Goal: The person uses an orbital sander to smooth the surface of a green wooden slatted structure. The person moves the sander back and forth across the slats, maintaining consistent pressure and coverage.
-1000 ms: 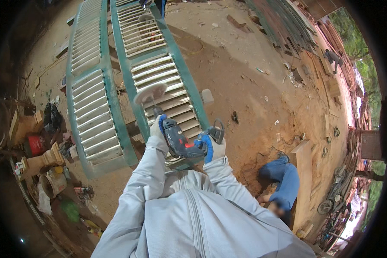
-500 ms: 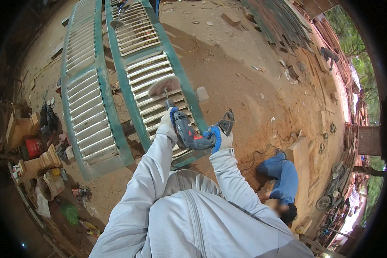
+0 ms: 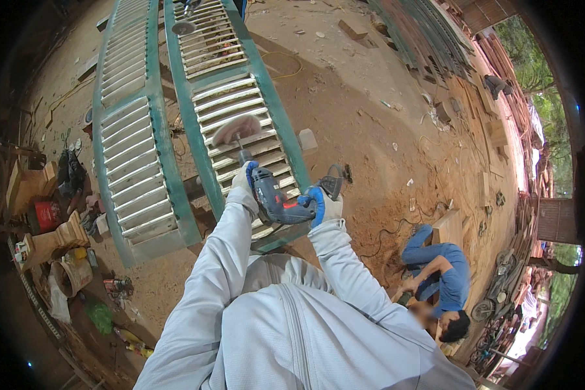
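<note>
A dark power drill (image 3: 276, 199) with red accents is held by both my hands over a green-framed louvered shutter (image 3: 281, 104). My left hand (image 3: 244, 177), in a white and blue glove, wraps the drill's front end. The rear handle is gripped by my gloved right hand (image 3: 326, 207). A round, brownish sanding disc (image 3: 236, 130) is fitted to the drill's tip and lies over the pale slats of the lower panel; whether it touches them I cannot tell. Another louvered shutter (image 3: 156, 214) lies alongside on the left.
A second tool with a round disc (image 3: 183, 28) is over the shutter's far end. To my right, a co-worker in blue (image 3: 454, 273) bends low beside a timber beam (image 3: 447, 227). A bucket (image 3: 73, 274) and a red container (image 3: 45, 216) stand at the left. Cables cross the dirt floor.
The drill and its disc have shifted slightly left across the slats, with both my hands still around the drill. The co-worker's torso and arms have come into fuller view at the right.
</note>
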`<state>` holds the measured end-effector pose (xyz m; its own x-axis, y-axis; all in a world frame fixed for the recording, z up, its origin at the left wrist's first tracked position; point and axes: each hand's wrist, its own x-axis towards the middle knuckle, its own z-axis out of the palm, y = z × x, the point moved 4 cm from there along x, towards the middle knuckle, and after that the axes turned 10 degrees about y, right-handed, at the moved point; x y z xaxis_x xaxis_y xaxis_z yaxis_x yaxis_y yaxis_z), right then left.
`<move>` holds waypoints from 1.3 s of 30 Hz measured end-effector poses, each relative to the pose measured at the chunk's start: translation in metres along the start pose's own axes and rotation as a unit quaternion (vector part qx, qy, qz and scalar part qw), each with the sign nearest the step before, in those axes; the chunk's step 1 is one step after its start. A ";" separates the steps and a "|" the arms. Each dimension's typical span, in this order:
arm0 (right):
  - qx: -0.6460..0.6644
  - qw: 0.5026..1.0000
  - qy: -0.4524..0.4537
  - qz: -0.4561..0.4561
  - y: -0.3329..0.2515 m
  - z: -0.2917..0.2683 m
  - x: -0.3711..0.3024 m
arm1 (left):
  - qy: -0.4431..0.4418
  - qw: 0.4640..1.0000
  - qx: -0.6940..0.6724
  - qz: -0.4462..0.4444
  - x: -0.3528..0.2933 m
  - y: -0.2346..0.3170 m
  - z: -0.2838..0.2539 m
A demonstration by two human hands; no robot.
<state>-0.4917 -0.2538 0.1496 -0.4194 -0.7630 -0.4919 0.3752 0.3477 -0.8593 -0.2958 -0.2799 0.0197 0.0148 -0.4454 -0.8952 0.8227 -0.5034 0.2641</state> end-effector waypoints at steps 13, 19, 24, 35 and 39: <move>0.003 1.000 -0.024 0.019 0.000 0.002 -0.024 | -0.037 0.998 -0.017 0.042 -0.048 0.011 -0.010; 0.030 0.996 -0.066 0.050 -0.005 0.000 -0.038 | -0.006 0.997 -0.046 0.065 -0.049 0.011 -0.040; 0.034 0.996 -0.046 0.065 -0.010 -0.001 -0.049 | -0.011 0.998 -0.035 0.058 -0.065 0.015 -0.035; 0.067 0.997 0.004 -0.025 -0.045 -0.049 0.007 | -0.069 0.997 0.016 0.002 -0.040 -0.027 0.068; 0.075 0.996 0.025 -0.044 -0.042 -0.049 0.010 | -0.073 0.997 0.022 -0.012 -0.036 -0.028 0.086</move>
<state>-0.5519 -0.2497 0.1734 -0.4950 -0.7583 -0.4243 0.4529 0.1916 -0.8707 -0.3687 -0.3134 0.0754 -0.0910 -0.5341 -0.8405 0.7960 -0.5462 0.2609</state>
